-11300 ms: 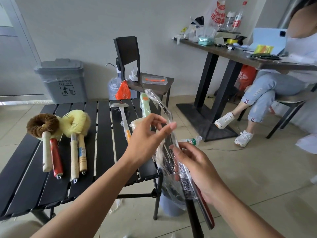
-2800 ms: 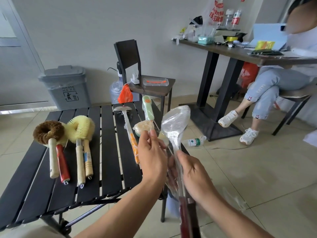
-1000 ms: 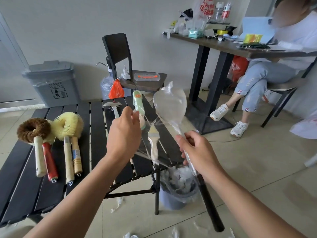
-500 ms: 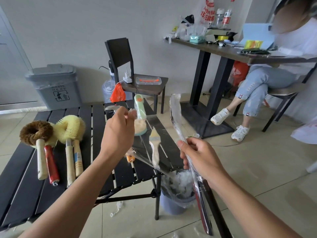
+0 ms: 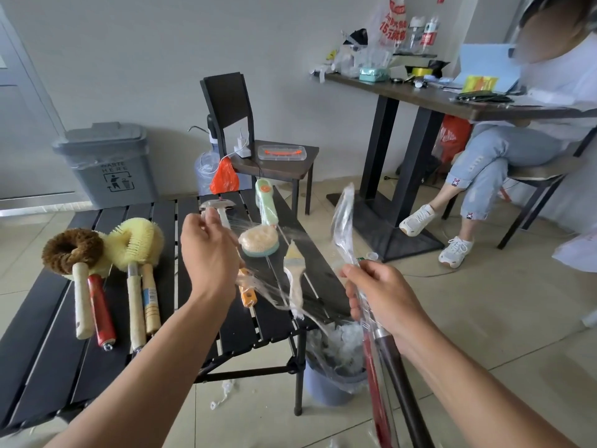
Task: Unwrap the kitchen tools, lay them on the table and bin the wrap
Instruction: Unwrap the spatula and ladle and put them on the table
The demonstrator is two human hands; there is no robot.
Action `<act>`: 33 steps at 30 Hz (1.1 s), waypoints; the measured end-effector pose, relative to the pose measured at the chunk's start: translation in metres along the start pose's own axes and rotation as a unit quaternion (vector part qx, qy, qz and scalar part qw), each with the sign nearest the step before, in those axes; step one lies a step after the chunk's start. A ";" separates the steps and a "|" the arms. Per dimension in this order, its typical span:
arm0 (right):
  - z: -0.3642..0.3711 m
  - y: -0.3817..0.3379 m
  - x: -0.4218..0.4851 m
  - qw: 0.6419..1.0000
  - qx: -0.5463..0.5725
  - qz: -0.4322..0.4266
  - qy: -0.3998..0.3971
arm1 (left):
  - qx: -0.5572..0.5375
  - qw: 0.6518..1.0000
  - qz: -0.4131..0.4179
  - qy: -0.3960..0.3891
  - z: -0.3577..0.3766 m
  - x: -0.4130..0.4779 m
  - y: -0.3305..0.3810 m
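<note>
Right hand point(image 5: 384, 295) grips the wrapped steel ladle point(image 5: 343, 227) by its handle. Left hand point(image 5: 206, 253) pinches the stretched clear plastic wrap point(image 5: 274, 300). The blue-grey floor bin point(image 5: 324, 388) apparently contains crumpled film point(image 5: 339, 344).

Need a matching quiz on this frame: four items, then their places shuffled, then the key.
Items
1 brown brush
2 wrapped utensil
3 loose wrap
4 blue bin

Places
A gripped by the right hand
B on the floor beside a table leg
C left end of the table
D pinched by the left hand

Pairs: 1-C, 2-A, 3-D, 4-B
</note>
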State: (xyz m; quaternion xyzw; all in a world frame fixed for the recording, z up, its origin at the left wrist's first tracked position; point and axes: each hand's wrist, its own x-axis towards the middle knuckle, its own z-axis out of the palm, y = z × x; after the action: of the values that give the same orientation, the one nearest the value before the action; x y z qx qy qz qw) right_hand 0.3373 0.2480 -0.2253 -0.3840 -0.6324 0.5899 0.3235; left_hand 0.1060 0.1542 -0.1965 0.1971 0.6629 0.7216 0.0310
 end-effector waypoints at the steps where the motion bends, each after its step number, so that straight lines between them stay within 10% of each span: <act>1: -0.002 -0.001 -0.001 1.000 0.012 0.002 -0.010 | -0.003 1.000 -0.010 -0.002 -0.001 0.002 -0.002; 12: -0.007 -0.006 -0.003 0.993 0.104 0.026 -0.045 | -0.100 0.985 -0.090 -0.109 -0.007 0.008 -0.001; 16: -0.005 -0.011 -0.007 0.998 0.039 -0.008 -0.040 | 0.048 0.984 0.046 -0.167 -0.011 -0.002 0.013; 19: -0.005 -0.012 -0.008 0.999 0.036 -0.030 -0.028 | 0.257 0.900 0.197 -0.292 -0.010 -0.024 0.020; 22: -0.007 -0.010 -0.008 0.998 0.002 -0.062 -0.022 | 0.352 0.841 0.177 -0.370 -0.003 -0.046 0.014; 33: 0.004 0.001 -0.006 0.997 0.077 -0.024 0.007 | -0.093 0.910 -0.110 -0.388 0.009 -0.070 -0.005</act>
State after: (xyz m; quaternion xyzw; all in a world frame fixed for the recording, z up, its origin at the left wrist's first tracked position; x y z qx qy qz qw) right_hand 0.3370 0.2405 -0.2261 -0.3469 -0.5915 0.6265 0.3705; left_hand 0.1723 0.1419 -0.2177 0.3837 0.5459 0.6385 0.3834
